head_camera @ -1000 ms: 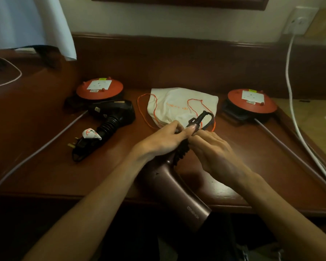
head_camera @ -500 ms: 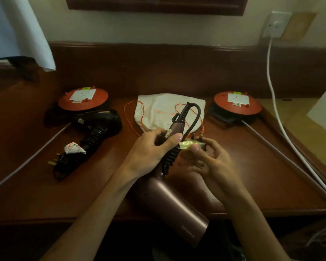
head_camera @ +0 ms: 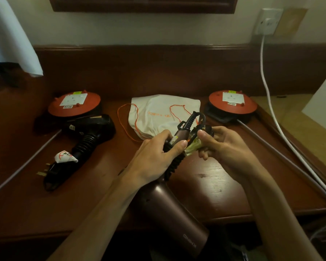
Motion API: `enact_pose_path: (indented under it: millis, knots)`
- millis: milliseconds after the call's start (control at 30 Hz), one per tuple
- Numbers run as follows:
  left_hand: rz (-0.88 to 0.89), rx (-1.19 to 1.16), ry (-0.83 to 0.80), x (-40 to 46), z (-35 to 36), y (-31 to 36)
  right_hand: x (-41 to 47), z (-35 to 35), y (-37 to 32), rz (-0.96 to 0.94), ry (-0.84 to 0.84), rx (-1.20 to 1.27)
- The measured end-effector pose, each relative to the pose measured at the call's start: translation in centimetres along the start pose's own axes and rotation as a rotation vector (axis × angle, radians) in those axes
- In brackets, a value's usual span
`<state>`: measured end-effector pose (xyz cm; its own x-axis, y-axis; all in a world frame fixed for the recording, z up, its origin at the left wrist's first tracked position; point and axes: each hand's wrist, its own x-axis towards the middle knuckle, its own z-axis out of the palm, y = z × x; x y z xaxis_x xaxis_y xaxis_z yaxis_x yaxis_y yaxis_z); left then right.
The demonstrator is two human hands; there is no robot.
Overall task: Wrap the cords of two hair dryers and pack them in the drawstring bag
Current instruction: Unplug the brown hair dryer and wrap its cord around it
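The fingers (head_camera: pixel 174 148) of the left hand (head_camera: pixel 154 159) are curled round the cord-wrapped handle of the bronze hair dryer (head_camera: pixel 175 221), thumb laid across the coils, at the centre of the frame. The fingers (head_camera: pixel 203 135) of the right hand (head_camera: pixel 224 149) pinch the plug (head_camera: pixel 202 129) and its yellowish tag just right of the handle, with a loop of black cord (head_camera: pixel 198 116) arching above. The dryer's barrel points toward the lower edge, hanging past the front of the desk (head_camera: pixel 224 194). The white drawstring bag (head_camera: pixel 158 113) with orange strings lies flat on the desk just behind the hands. The black hair dryer (head_camera: pixel 83 140), cord wound round its handle and plug prongs pointing left, lies at left centre. Two orange cable reels (head_camera: pixel 74 104) (head_camera: pixel 232 102) sit at the back, either side of the bag. A white cable (head_camera: pixel 265 81) drops from the wall socket (head_camera: pixel 267 21) at upper right.
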<state>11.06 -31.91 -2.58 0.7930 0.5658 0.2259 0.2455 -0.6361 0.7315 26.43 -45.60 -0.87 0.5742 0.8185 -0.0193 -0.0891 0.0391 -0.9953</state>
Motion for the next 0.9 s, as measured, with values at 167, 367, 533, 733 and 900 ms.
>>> enact_pose_path:
  millis: [167,367,533,733,900]
  knots:
    - [0.012,0.037,-0.029,0.7,0.4,-0.5,0.4,-0.7,-0.6,-0.051,0.02,-0.088]
    - [0.004,0.001,-0.161,2.2,0.9,-1.2,0.7,-1.5,-0.1,-0.109,-0.061,-0.011]
    - [0.022,-0.062,-0.227,2.4,0.5,-1.3,0.4,-1.8,0.3,-0.148,-0.18,0.054]
    - [0.012,-0.247,-0.314,2.3,0.0,-1.5,0.6,-3.2,-0.2,-0.21,-0.273,-0.237]
    - [-0.036,-0.329,-0.372,2.5,-0.6,-1.3,1.3,-3.7,-0.7,-0.344,-0.199,-0.737]
